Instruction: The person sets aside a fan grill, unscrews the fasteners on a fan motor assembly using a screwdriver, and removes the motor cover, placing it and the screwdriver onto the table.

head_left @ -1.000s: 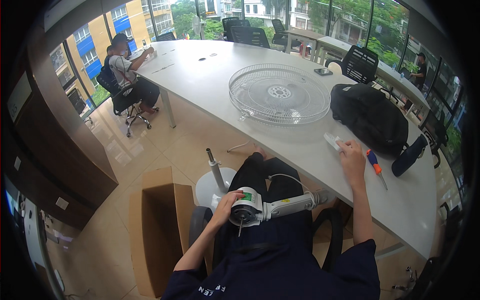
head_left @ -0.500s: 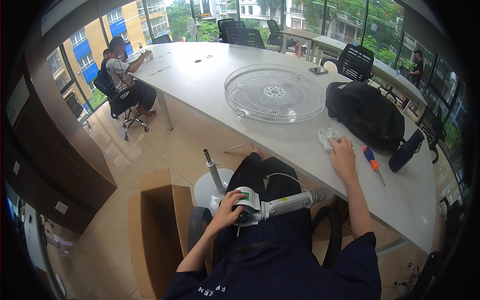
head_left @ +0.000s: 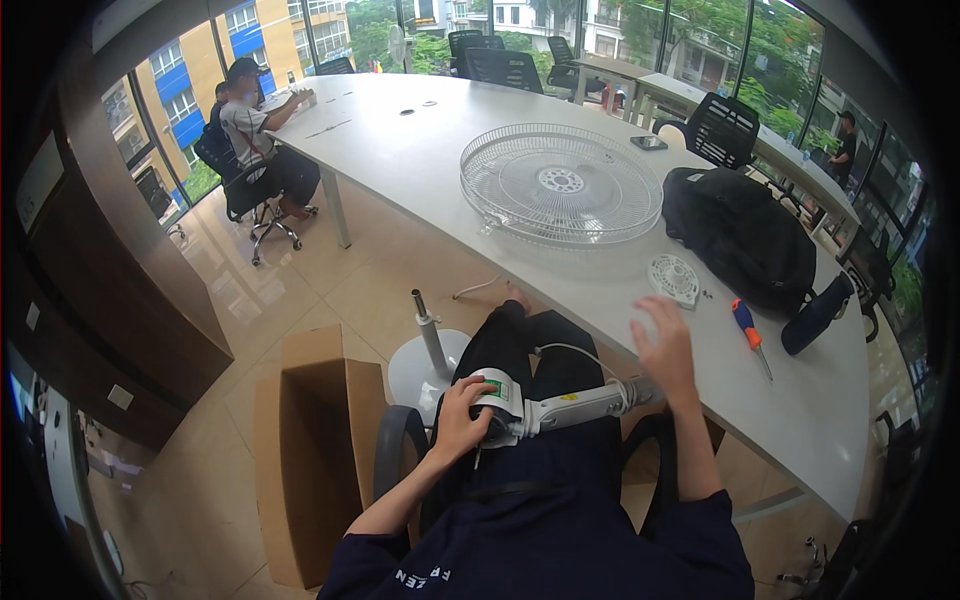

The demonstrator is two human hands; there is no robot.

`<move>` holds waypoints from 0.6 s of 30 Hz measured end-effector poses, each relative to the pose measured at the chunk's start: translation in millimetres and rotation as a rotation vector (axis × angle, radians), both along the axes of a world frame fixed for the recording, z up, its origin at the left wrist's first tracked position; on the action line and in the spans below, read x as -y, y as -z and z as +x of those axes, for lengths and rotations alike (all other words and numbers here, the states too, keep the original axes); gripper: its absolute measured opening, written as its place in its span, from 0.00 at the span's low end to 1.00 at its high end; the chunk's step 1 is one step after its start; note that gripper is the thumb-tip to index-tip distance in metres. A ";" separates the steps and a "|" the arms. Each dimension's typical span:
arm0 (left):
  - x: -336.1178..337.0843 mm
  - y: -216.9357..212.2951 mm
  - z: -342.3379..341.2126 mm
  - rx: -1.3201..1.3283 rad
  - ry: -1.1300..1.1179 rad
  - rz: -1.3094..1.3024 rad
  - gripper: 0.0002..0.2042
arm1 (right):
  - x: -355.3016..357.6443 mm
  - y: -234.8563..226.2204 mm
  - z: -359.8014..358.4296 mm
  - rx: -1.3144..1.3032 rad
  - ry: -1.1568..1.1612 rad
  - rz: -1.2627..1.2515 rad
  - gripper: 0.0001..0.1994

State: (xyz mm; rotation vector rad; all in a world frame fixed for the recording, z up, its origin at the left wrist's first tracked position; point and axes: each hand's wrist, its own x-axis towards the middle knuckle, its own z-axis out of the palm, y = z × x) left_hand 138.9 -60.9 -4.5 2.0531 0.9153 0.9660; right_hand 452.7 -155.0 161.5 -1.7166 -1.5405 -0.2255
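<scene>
Across my lap lies a white fan motor unit [head_left: 510,392] with a long neck [head_left: 575,408] running right toward the table edge. My left hand [head_left: 462,420] is wrapped round the motor's dark end, thumb and fingers closed on it. My right hand [head_left: 668,352] hangs in the air by the table's edge, fingers apart, nothing seen in it. Just beyond it, a round white slotted plastic cover [head_left: 673,280] rests on the table, with small dark screws [head_left: 708,295] beside it. Farther right lies a blue and orange screwdriver [head_left: 747,330].
A wire fan guard [head_left: 560,180] lies on the white table [head_left: 400,155]. A black backpack [head_left: 740,235], dark bottle [head_left: 820,315] and phone [head_left: 649,143] are there too. An opened cardboard box [head_left: 365,420] and a stand pole [head_left: 428,335] are on the floor. Another person [head_left: 245,130] sits far left.
My right hand has let go of the white plastic cover and drawn back toward me, leaving it on the table. My left hand keeps its hold on the motor. The view has shifted slightly.
</scene>
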 end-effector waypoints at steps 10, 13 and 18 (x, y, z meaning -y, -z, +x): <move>-9.7 -6.9 -10.5 -0.026 0.189 0.038 0.19 | -6.3 130.3 -84.6 -0.047 -0.595 -0.660 0.43; -14.4 -1.6 -18.6 -0.012 0.279 -0.130 0.21 | -11.2 131.0 -87.4 -0.009 -0.562 -0.700 0.43; -12.3 -5.4 -18.6 -0.011 0.270 -0.179 0.23 | -12.9 137.3 -86.0 -0.039 -0.534 -0.687 0.46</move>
